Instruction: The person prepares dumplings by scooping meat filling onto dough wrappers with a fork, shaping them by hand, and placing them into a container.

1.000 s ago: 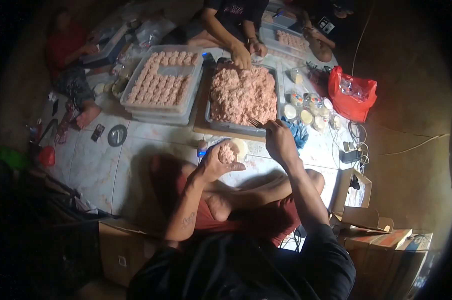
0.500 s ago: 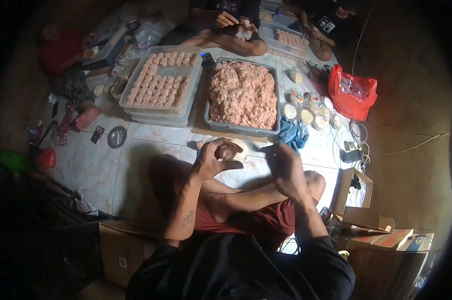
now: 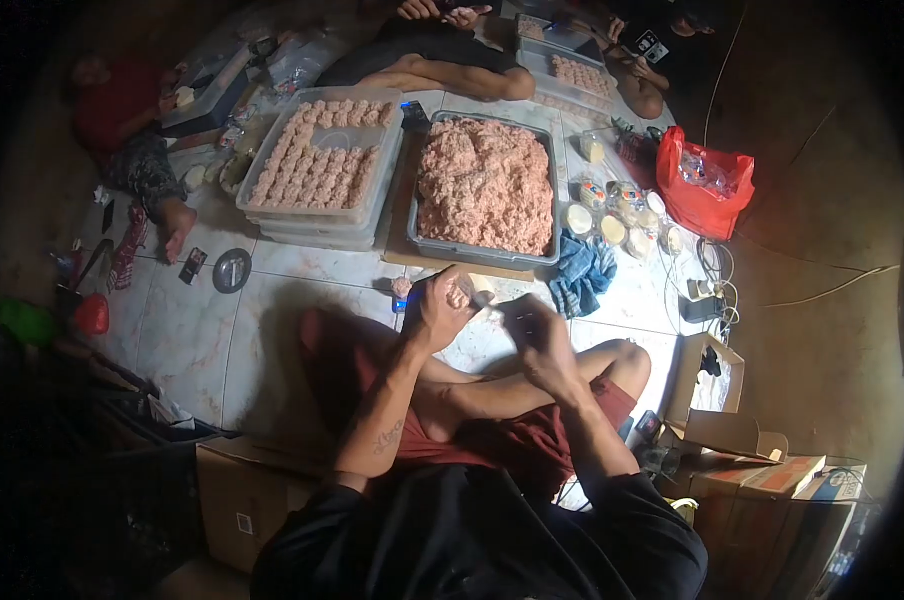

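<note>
My left hand (image 3: 438,312) is curled round a lump of pink minced mixture (image 3: 459,293), which shows between thumb and fingers. My right hand (image 3: 535,335) is beside it, its fingers closed on a fork that is blurred and mostly hidden, the tip near the lump. In front of both hands is a deep grey tub (image 3: 482,252) heaped with the same pink mixture (image 3: 487,185). A small pink ball (image 3: 400,285) sits on a blue object just left of my left hand. Part of a pale round thing shows behind my hands.
Stacked clear trays (image 3: 317,213) with rows of pink balls stand left of the tub. To the right are a blue cloth (image 3: 584,270), several round pale-lidded containers (image 3: 612,230), a red bag (image 3: 707,190) and cables. Co-workers sit at the far side and left. Cardboard boxes (image 3: 772,480) stand at right.
My right hand has come back from the tub to beside my left hand. The co-worker's hand has left the tub and drawn back. My left hand has closed more round the lump.
</note>
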`<action>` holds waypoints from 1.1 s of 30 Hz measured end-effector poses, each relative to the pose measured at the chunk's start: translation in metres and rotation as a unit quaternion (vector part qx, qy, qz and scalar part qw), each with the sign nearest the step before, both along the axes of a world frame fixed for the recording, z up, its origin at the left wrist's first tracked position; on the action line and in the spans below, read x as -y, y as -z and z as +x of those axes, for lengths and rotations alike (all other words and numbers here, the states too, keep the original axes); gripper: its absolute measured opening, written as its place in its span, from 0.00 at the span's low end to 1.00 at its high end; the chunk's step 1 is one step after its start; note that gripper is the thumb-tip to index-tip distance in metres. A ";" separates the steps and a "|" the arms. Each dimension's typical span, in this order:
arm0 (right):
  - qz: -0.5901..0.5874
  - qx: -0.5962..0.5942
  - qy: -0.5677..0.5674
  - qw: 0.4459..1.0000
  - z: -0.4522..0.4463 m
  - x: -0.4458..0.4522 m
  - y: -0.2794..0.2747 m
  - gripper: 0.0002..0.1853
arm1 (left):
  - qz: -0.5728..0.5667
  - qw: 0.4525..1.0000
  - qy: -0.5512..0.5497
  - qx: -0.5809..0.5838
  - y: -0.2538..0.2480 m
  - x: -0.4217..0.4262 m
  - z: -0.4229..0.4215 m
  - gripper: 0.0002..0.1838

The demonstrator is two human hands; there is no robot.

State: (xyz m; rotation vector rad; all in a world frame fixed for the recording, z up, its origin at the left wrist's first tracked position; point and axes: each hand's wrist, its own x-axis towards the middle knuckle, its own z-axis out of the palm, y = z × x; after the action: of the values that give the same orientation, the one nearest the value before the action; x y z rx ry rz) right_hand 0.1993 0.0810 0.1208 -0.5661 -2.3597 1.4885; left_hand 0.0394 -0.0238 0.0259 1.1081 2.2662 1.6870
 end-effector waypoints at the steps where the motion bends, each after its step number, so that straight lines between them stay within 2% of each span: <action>1: 0.010 0.015 0.006 1.000 0.000 0.002 0.002 0.07 | -0.031 0.999 0.005 0.020 -0.018 0.002 0.004 0.20; 2: 0.019 0.028 0.009 0.999 -0.002 0.004 0.004 0.07 | -0.031 0.999 0.002 0.020 -0.037 0.009 0.004 0.20; 4: -0.027 -0.047 0.074 0.996 0.007 0.001 -0.002 0.07 | 0.094 0.980 0.158 0.077 -0.058 0.021 -0.007 0.20; 5: -0.068 -0.075 0.099 0.990 0.009 0.001 -0.008 0.07 | 0.099 0.975 0.197 0.001 -0.032 0.026 -0.020 0.27; 6: -0.071 -0.068 0.100 0.990 0.005 0.007 -0.014 0.07 | 0.097 0.977 0.188 0.000 -0.012 0.020 -0.023 0.27; 8: 0.088 -0.011 -0.030 0.996 -0.004 0.003 0.000 0.06 | 0.130 0.983 0.113 -0.066 0.015 0.006 -0.014 0.26; 9: 0.103 -0.004 -0.003 0.995 -0.006 0.006 0.001 0.03 | 0.012 0.990 0.072 -0.125 0.007 0.005 -0.015 0.23; 10: 0.093 -0.051 0.018 0.994 -0.006 0.006 -0.004 0.04 | 0.012 0.989 0.064 -0.129 -0.002 0.010 -0.021 0.23; 11: 0.036 -0.049 0.073 0.996 -0.005 0.005 -0.011 0.05 | 0.081 0.987 0.138 -0.006 -0.010 0.018 -0.027 0.23; 12: -0.023 -0.040 0.128 0.991 -0.001 0.005 -0.019 0.06 | 0.146 0.959 0.210 0.120 -0.020 0.026 -0.027 0.22; 13: 0.026 -0.021 0.123 0.992 0.000 0.003 -0.021 0.07 | 0.208 0.925 0.220 0.230 -0.023 0.030 -0.027 0.23; 14: 0.024 -0.021 0.122 0.992 -0.007 0.003 -0.017 0.07 | 0.207 0.925 0.219 0.231 -0.015 0.027 -0.032 0.23; 16: 0.149 -0.009 -0.005 0.989 -0.024 -0.002 -0.004 0.07 | 0.067 0.970 0.164 0.166 -0.003 0.014 -0.034 0.26; 17: 0.168 -0.034 0.044 0.984 -0.034 -0.008 -0.006 0.06 | 0.169 0.969 0.093 0.155 -0.008 0.009 -0.029 0.23; 18: 0.189 -0.028 0.094 0.977 -0.046 -0.025 0.000 0.08 | 0.192 0.947 0.083 0.244 0.020 0.008 -0.040 0.20; 19: 0.290 -0.100 0.097 0.947 -0.058 -0.056 0.017 0.06 | 0.176 0.958 0.069 0.216 0.028 0.015 -0.050 0.18; 20: 0.328 -0.021 0.092 0.940 -0.071 -0.078 0.016 0.04 | 0.157 0.968 0.054 0.189 0.032 0.023 -0.060 0.17; 21: 0.374 0.050 0.092 0.921 -0.083 -0.101 0.026 0.05 | 0.128 0.960 0.038 0.247 0.019 0.035 -0.066 0.17; 22: 0.393 0.099 0.086 0.910 -0.096 -0.128 0.048 0.08 | 0.098 0.948 0.020 0.303 0.005 0.045 -0.072 0.20; 24: 0.381 0.135 0.088 0.910 -0.120 -0.146 0.074 0.11 | 0.151 0.927 -0.035 0.340 0.019 0.051 -0.089 0.30; 25: 0.388 0.134 0.081 0.908 -0.132 -0.147 0.081 0.13 | 0.178 0.919 -0.027 0.350 0.021 0.056 -0.102 0.34; 26: 0.395 0.133 0.073 0.906 -0.142 -0.148 0.089 0.15 | 0.195 0.913 -0.051 0.354 0.024 0.060 -0.113 0.35; 27: 0.329 0.203 0.090 0.918 -0.144 -0.134 0.069 0.17 | 0.184 0.922 -0.064 0.335 0.028 0.065 -0.128 0.35; 28: 0.329 0.208 0.083 0.918 -0.143 -0.130 0.072 0.17 | 0.170 0.929 -0.077 0.319 0.029 0.072 -0.140 0.35; 30: 0.517 0.181 0.069 0.834 -0.146 -0.124 0.075 0.16 | 0.122 0.929 -0.123 0.327 0.031 0.084 -0.159 0.36; 31: 0.602 0.121 0.073 0.786 -0.148 -0.107 0.077 0.13 | 0.111 0.928 -0.164 0.317 0.042 0.084 -0.167 0.38; 32: 0.625 -0.035 0.065 0.777 -0.151 -0.092 0.088 0.15 | 0.110 0.925 -0.169 0.323 0.056 0.084 -0.169 0.38; 33: 0.440 0.086 -0.022 0.894 -0.154 -0.060 0.078 0.20 | 0.117 0.906 -0.213 0.347 0.067 0.081 -0.171 0.39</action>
State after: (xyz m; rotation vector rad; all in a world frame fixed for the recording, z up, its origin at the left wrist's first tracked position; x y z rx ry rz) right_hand 0.0449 0.1414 0.0430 -0.3972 -2.8293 0.2536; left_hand -0.1318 -0.1048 -0.0410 -0.0431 1.9277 2.0945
